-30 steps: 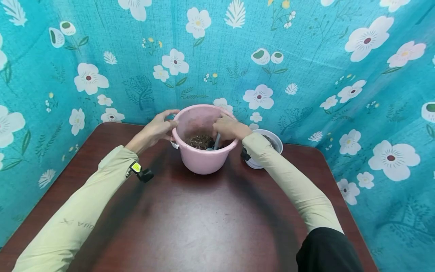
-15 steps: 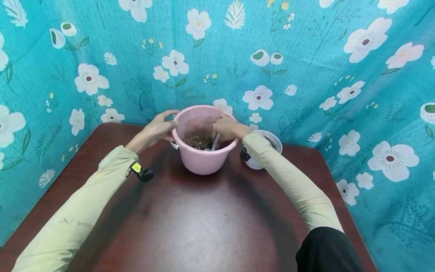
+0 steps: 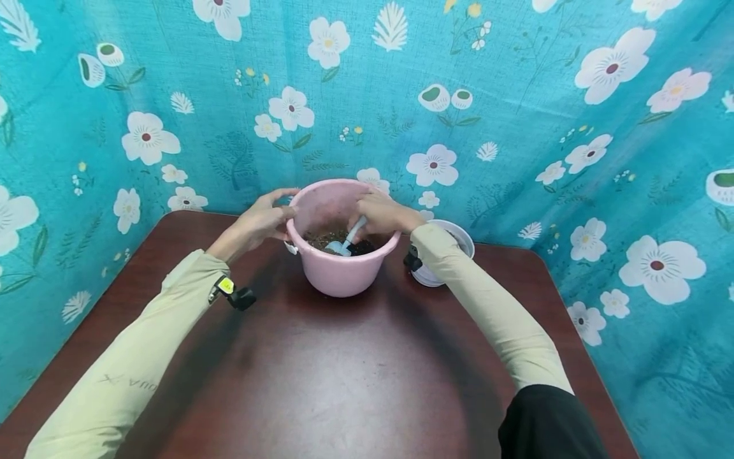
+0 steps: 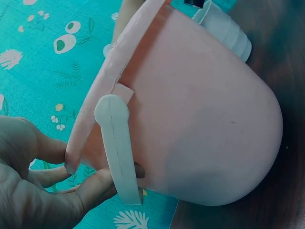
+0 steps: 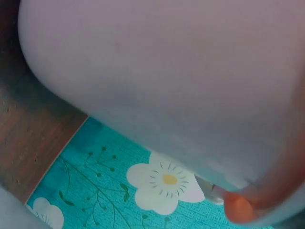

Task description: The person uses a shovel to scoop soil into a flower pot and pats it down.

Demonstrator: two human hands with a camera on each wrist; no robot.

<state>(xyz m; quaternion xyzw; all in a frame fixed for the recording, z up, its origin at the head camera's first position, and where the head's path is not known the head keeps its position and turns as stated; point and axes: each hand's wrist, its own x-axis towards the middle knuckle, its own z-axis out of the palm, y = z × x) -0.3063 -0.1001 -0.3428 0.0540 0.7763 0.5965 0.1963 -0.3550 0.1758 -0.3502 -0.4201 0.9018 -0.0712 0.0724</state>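
A pink bucket [image 3: 343,277] with dark soil [image 3: 364,247] inside stands at the back of the table. My left hand [image 3: 257,224] grips its left rim. In the left wrist view, that hand's fingers [image 4: 97,187] pass by the white bucket handle [image 4: 116,150], which hangs against the wall. Inside the bucket, my right hand [image 3: 380,213] holds a small pale blue-grey trowel [image 3: 354,231] by its handle. The trowel's blade lies at the soil, left of the hand. Only the bucket's outer wall [image 5: 157,71] fills the right wrist view; the right hand is hidden there.
A white pot [image 3: 427,276] stands right of the bucket, partly behind the right forearm. Dark material shows in it. A blue flowered curtain [image 3: 344,83] hangs close behind the brown table [image 3: 344,370]. A small black device [image 3: 243,298] is strapped at the left wrist.
The trowel and right hand have moved slightly left, and the blade now shows higher at the soil surface. The left hand keeps its grip on the rim.
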